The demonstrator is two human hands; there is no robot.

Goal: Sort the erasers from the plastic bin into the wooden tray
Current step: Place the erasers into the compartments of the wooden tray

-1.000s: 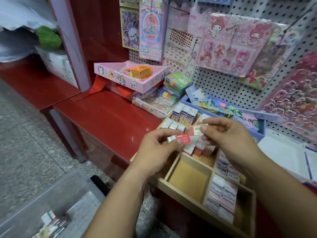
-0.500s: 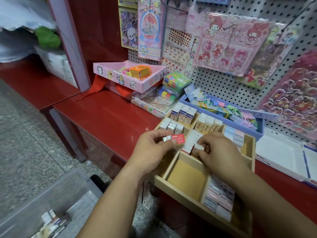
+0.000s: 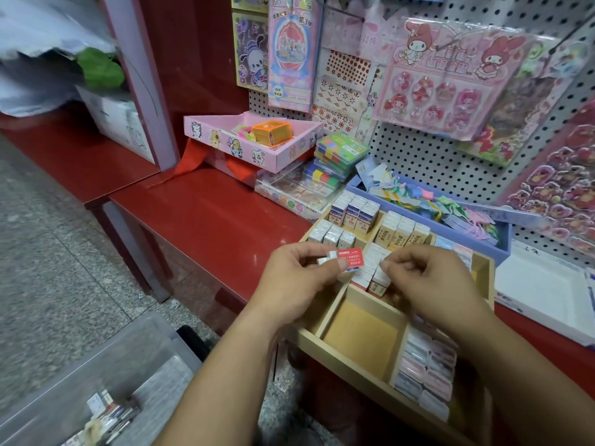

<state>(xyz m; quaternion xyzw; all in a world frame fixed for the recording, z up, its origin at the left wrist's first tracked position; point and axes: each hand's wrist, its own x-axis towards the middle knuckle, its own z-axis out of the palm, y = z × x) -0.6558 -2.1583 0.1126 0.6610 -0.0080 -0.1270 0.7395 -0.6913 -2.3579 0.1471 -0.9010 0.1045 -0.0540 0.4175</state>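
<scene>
Centre frame: left hand point(image 3: 299, 280) pinches a red-sleeved eraser point(image 3: 350, 257) above the wooden tray point(image 3: 354, 372) edge, right hand point(image 3: 429, 280) curls fingertips round a white eraser point(image 3: 381, 275) in its packed middle compartment; empty compartment point(image 3: 363, 333) below, plastic bin point(image 3: 96, 378) lower left.

Both bare forearms reach forward. The left hand point(image 3: 299, 280) pinches a red-labelled eraser point(image 3: 351, 257) between thumb and fingertips. The right hand point(image 3: 431, 280) curls its fingers point(image 3: 402, 260) downward, grip unclear.

Head cam — fwd/down, close over wooden tray point(image 3: 363, 336).
</scene>
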